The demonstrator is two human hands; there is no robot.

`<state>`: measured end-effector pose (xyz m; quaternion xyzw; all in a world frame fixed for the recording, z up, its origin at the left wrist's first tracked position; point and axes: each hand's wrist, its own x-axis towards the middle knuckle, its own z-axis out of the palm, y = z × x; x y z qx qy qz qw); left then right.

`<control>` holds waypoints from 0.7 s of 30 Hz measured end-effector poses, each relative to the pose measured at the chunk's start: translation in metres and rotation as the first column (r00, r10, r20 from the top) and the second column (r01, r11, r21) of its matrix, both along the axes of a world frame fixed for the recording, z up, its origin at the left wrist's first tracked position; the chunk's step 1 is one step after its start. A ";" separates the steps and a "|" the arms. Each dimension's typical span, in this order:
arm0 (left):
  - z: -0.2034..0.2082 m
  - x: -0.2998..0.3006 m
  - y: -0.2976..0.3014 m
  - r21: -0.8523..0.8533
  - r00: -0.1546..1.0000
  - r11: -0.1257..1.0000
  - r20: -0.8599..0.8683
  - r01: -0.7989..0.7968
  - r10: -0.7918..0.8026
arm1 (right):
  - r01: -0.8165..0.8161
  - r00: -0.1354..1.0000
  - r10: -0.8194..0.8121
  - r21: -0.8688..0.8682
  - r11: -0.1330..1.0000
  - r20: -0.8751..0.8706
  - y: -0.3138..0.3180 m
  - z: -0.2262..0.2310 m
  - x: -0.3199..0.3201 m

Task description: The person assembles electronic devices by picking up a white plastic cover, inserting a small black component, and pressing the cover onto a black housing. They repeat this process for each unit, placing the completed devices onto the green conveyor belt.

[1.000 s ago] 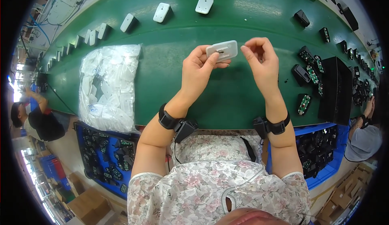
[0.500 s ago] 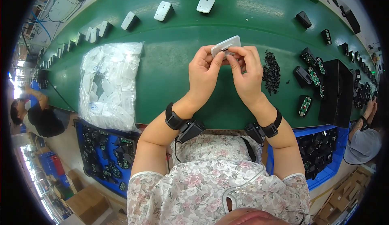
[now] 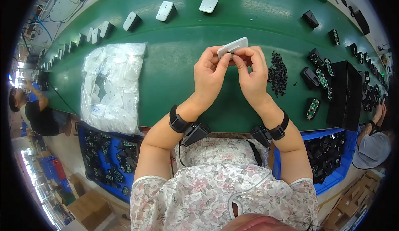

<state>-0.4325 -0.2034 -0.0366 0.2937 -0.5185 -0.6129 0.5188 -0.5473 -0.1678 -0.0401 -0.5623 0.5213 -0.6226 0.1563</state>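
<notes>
A white plastic cover (image 3: 233,45) is held up tilted over the green table, between both my hands. My left hand (image 3: 209,71) grips its left side, with the thumb at the lower edge. My right hand (image 3: 253,71) is closed in a pinch at the cover's right and lower edge. Between my two thumb tips a small black part (image 3: 231,53) shows against the cover, mostly hidden by the fingers. To the right of my right hand lies a pile of small black parts (image 3: 278,75).
A clear bag of white covers (image 3: 112,118) lies left on the green table (image 3: 174,64). White-topped housings (image 3: 209,3) line the far side. Black housings with circuit boards (image 3: 312,108) sit right by a black box (image 3: 345,96). Blue bins (image 3: 341,166) flank me; co-workers are at both sides.
The white cover has tipped slightly in my hands, and my fingers have shifted a little. The far row of housings has slid slightly left. The co-worker at left has moved.
</notes>
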 end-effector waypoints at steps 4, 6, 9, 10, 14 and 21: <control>0.005 0.002 -0.001 0.014 1.000 0.999 -0.006 0.030 -0.030 | 0.036 0.999 -0.036 0.027 0.999 -0.023 0.002 0.004 -0.004; 0.006 0.005 0.000 0.020 0.998 0.998 -0.018 0.054 -0.054 | 0.106 0.994 -0.105 0.031 0.994 -0.033 0.003 0.015 -0.009; 0.007 0.007 -0.001 0.021 0.994 0.994 -0.013 0.108 -0.108 | -0.034 0.989 0.065 0.225 0.974 -0.130 0.003 0.025 -0.028; 0.008 0.007 -0.002 0.015 0.990 0.990 0.008 0.141 -0.141 | -0.080 0.994 0.094 0.222 0.972 -0.054 0.002 0.021 -0.031; 0.000 0.013 -0.006 0.007 0.965 0.973 0.129 0.230 -0.229 | -0.244 0.964 0.265 0.458 0.855 0.021 0.004 0.023 -0.045; -0.001 0.017 -0.008 0.039 0.882 0.953 0.367 0.302 -0.294 | -0.289 0.931 0.365 0.552 0.782 -0.030 0.001 0.025 -0.050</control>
